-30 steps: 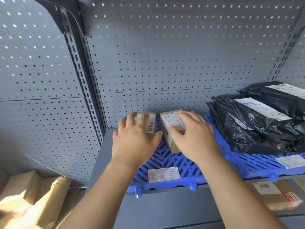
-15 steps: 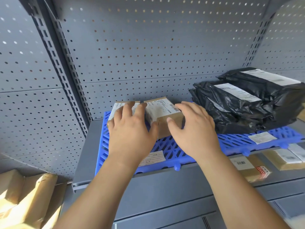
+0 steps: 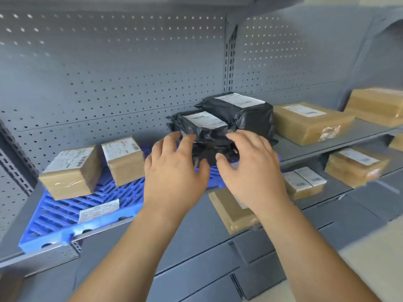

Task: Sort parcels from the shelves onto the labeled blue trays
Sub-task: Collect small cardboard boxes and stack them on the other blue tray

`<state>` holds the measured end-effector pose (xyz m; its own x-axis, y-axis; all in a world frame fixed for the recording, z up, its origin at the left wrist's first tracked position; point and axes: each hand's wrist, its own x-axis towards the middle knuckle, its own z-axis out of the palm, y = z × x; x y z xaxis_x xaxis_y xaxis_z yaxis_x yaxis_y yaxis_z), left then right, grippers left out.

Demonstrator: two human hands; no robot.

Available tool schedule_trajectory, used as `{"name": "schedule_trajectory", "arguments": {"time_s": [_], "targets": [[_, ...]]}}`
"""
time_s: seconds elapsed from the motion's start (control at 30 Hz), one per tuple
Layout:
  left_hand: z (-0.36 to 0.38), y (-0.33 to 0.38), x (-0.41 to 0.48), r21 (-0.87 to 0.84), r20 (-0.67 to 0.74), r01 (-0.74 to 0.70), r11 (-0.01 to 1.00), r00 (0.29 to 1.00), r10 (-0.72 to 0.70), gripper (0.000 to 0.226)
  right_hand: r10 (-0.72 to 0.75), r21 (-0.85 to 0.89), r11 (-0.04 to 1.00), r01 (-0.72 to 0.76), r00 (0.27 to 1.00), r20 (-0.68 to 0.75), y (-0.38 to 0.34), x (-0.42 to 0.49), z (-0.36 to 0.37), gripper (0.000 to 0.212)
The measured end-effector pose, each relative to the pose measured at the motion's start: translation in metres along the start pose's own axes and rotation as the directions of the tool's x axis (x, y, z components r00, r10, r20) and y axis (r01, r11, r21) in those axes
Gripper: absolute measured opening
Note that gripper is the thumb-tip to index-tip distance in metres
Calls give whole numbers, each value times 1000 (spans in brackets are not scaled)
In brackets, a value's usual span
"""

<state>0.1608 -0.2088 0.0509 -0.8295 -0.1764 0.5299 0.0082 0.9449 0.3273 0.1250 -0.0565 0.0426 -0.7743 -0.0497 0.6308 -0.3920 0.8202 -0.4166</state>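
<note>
Two small cardboard boxes, the left box [image 3: 72, 171] and the right box [image 3: 125, 159], stand side by side on the blue tray [image 3: 65, 216]. Both are square-edged, wrapped in glossy clear tape and topped with white printed labels. The tray is hard plastic with open diagonal slats and a white paper label [image 3: 99, 210] stuck near its front edge. To the right lie crinkled, shiny black poly bags, a front bag [image 3: 202, 127] overlapping a rear bag [image 3: 242, 110], each with a white label; blue slats show beneath them. The left hand [image 3: 174, 168] and right hand [image 3: 250, 166] hang before these bags with fingers spread and loosely bent, gripping nothing, and they hide the bags' lower front; whether the fingertips touch the plastic cannot be told. Farther right, a taped brown parcel [image 3: 309, 123] rests on the grey metal shelf. On the lower shelf lie a flat brown packet [image 3: 231, 212] and more boxes. A perforated grey back panel [image 3: 109, 73] rises behind.
</note>
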Motion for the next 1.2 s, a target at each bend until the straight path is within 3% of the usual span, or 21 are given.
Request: {"name": "schedule_trajectory", "arguments": {"time_s": [0.37, 0.73, 1.2], "targets": [[74, 186, -34, -188, 79, -242, 952, 962, 260, 52, 286, -154, 944, -292, 956, -59, 168, -49, -129, 55], [167, 327, -50, -370, 224, -427, 825, 821, 525, 50, 583, -248, 756, -606, 795, -165, 283, -95, -208, 53], [288, 470, 19, -532, 201, -549, 645, 658, 725, 45, 700, -337, 543, -769, 636, -325, 414, -32, -233, 57]]}}
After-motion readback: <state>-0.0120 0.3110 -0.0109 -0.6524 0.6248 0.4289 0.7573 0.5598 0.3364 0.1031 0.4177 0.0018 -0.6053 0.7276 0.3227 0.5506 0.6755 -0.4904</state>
